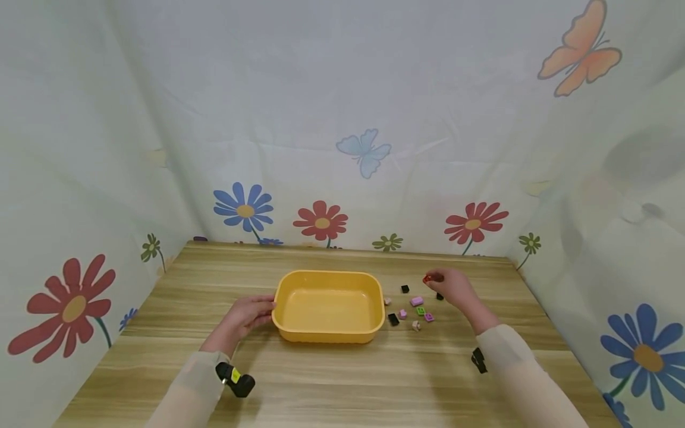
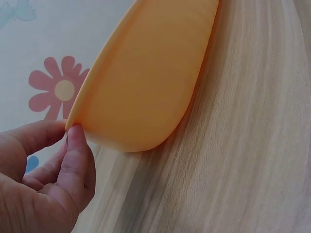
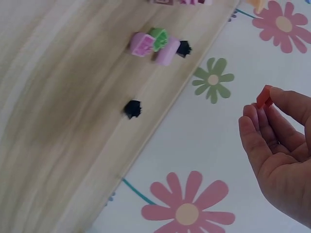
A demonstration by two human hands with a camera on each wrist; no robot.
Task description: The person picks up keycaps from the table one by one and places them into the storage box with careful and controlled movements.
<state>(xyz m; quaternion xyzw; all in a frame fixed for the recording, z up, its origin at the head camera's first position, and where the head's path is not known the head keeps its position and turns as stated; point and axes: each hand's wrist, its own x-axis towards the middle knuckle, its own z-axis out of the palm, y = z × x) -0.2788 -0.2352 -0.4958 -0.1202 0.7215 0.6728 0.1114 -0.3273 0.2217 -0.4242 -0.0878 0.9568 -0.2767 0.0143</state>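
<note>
A yellow plastic tray [image 1: 329, 337] stands on the table, its inside bare. At its left end my left hand [image 1: 247, 316] pinches the rim between thumb and fingers, as the left wrist view shows close up. My right hand [image 1: 452, 286] is raised over the right part of the table and pinches a small red block [image 3: 265, 96] between thumb and fingertip. Below and left of that hand lie several small pieces: a pink block [image 1: 417, 301], a green piece [image 1: 420, 311], a purple piece [image 1: 429, 317] and a black piece [image 1: 405, 289].
Nearer the tray's right end lie another black piece [image 1: 393, 320], a small pink piece [image 1: 403, 314] and a beige piece [image 1: 416, 326]. One more black piece [image 3: 132, 109] lies apart from the cluster. A white flowered curtain [image 1: 321, 119] closes off the table's back and sides.
</note>
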